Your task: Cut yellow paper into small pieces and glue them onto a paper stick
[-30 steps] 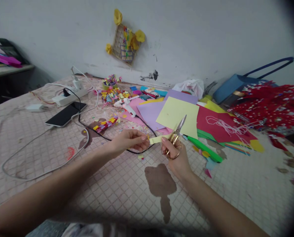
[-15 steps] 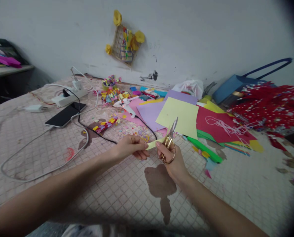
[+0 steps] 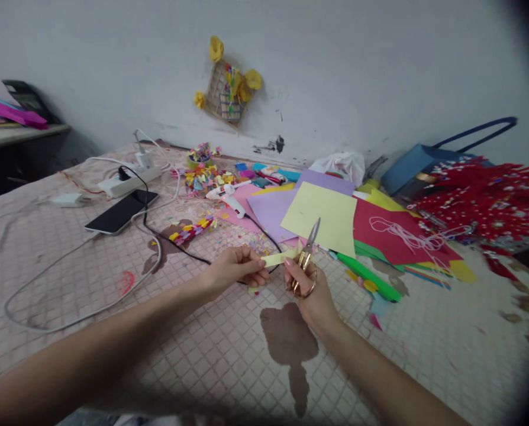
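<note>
Between the fingers of my left hand (image 3: 242,266) is one end of a narrow pale yellow paper strip (image 3: 278,258), which stretches toward the scissors. My right hand (image 3: 311,290) is wrapped round gold-handled scissors (image 3: 307,251), their metal blades pointing up and away from me. The strip's far end lies beside the blades, close to my right thumb; whether that thumb also pinches it I cannot tell. Just beyond my hands lies a pale yellow paper sheet (image 3: 322,210) on top of purple paper (image 3: 271,210). Paper scraps (image 3: 251,236) are scattered behind the strip.
A white glue gun (image 3: 229,198) with a black cord lies behind my hands. At left are a phone (image 3: 122,213), a power strip (image 3: 129,182) and looping cables. Red paper (image 3: 389,228) with string, a green stick-like piece (image 3: 371,278) and a red beaded pile (image 3: 486,198) lie right.
The view has tilted slightly, so the background sits lower. Both hands stay close together with the strip and scissors. The scissor blades look closer together now.
</note>
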The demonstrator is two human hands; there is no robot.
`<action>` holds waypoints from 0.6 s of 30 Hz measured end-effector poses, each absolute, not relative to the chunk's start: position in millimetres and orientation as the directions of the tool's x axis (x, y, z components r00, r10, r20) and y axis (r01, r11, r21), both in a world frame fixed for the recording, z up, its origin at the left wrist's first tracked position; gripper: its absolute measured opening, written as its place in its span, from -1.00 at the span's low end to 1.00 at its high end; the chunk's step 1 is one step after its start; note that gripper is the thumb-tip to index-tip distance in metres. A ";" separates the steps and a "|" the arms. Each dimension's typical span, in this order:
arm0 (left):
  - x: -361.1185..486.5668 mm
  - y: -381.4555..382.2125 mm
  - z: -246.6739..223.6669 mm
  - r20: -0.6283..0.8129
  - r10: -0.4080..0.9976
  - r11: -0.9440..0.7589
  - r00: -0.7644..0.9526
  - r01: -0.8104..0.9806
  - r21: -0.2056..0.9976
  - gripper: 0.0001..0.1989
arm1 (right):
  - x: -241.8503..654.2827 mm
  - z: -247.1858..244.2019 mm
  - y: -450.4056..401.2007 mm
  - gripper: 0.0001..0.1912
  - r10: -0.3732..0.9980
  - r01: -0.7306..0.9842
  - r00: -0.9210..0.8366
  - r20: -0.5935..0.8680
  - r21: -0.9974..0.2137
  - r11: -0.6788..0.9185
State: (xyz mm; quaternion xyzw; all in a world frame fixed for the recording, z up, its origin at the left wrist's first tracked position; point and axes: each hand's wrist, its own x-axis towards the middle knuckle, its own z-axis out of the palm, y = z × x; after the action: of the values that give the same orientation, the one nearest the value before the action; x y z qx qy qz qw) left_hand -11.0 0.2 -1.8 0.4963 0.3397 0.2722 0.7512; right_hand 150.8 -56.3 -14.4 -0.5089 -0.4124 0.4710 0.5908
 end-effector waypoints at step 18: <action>-11.0 -0.9 3.1 -0.301 0.717 0.397 0.629 -0.014 0.918 -0.71 | 150.4 -14.1 -57.7 -0.71 0.977 -0.103 0.214 0.005 -0.994 0.028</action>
State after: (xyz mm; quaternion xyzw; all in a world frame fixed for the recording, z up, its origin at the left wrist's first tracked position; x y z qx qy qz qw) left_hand -11.0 -0.9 3.1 0.4931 0.3566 0.2416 0.7559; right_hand 150.4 -57.7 -14.1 -0.5195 -0.4203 0.4652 0.5806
